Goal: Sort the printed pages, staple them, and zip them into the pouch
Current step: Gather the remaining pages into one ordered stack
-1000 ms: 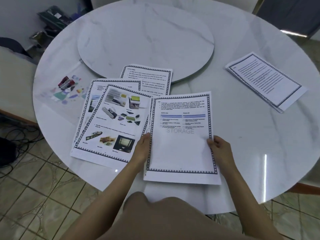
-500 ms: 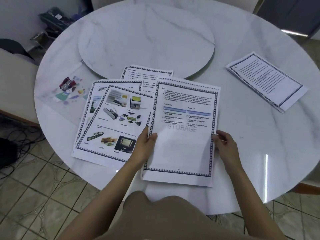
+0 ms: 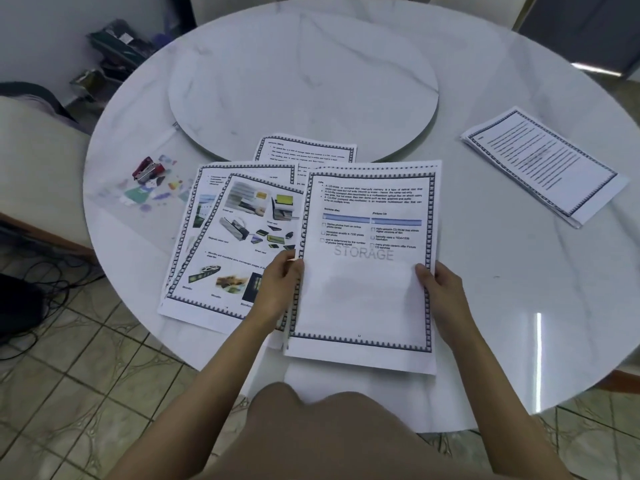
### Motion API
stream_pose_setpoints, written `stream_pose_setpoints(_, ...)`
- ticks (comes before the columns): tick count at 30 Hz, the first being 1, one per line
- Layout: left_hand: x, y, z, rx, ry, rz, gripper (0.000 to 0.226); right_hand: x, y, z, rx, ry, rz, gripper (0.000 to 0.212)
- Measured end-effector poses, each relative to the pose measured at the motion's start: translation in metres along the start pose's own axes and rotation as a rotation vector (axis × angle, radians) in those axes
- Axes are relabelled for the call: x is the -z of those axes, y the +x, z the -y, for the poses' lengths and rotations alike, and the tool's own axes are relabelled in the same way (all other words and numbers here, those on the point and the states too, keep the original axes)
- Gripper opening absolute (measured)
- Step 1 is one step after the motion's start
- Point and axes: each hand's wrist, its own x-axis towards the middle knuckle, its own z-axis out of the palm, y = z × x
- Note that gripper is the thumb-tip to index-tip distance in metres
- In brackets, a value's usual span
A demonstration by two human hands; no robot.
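A bordered page marked STORAGE (image 3: 367,258) lies in front of me, on top of at least one more sheet. My left hand (image 3: 280,284) grips its left edge and my right hand (image 3: 440,289) grips its right edge, thumbs on top. Several loose printed pages (image 3: 239,230) with pictures are fanned out to the left, one text page (image 3: 308,150) behind them. A separate stack of text pages (image 3: 543,164) lies at the right. A small red stapler (image 3: 147,169) sits on a clear patterned pouch (image 3: 145,192) at the left.
The round white marble table (image 3: 519,306) carries a raised turntable disc (image 3: 304,84) at its centre. A cream chair (image 3: 31,168) stands at the left, with cables (image 3: 41,282) on the tiled floor. Clutter (image 3: 117,46) sits by the far wall.
The STORAGE page has been lifted and pushed forward, away from me, so more of its upper text shows. Both hands kept hold of its edges and moved up with it.
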Motion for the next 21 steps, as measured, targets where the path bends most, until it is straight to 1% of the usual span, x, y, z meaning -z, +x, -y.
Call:
stream_pose_setpoints(2, 0.01, 0.005, 0.001, 0.042, -0.063, -0.033, 0.022, 0.0, 0.0, -0.001, 0.007, -0.005, -0.023, 0.016)
stream_pose_setpoints(4, 0.024, 0.01, 0.002, 0.028, -0.104, -0.058, 0.022, 0.0, 0.001, -0.002, 0.012, -0.011, -0.05, 0.016)
stream_pose_setpoints(9, 0.075, 0.03, 0.004, -0.014, 0.014, -0.197, 0.02, 0.005, 0.003, -0.006, 0.004, -0.016, -0.113, 0.015)
stream_pose_setpoints(11, 0.096, 0.037, 0.005, -0.041, 0.137, -0.27, 0.021, 0.008, 0.003, -0.008, -0.005, -0.008, -0.139, 0.015)
stream_pose_setpoints(15, 0.136, 0.05, 0.016, -0.068, 0.485, -0.372, 0.025, 0.009, 0.003, -0.009, -0.014, -0.003, -0.186, 0.014)
stream_pose_setpoints(18, 0.153, 0.06, 0.024, -0.043, 0.629, -0.359, 0.031, 0.008, 0.0, -0.009, -0.016, -0.002, -0.21, 0.013)
stream_pose_setpoints(21, 0.154, 0.065, 0.023, 0.003, 0.689, -0.318, 0.04, 0.004, -0.002, -0.01, -0.016, 0.0, -0.226, 0.017)
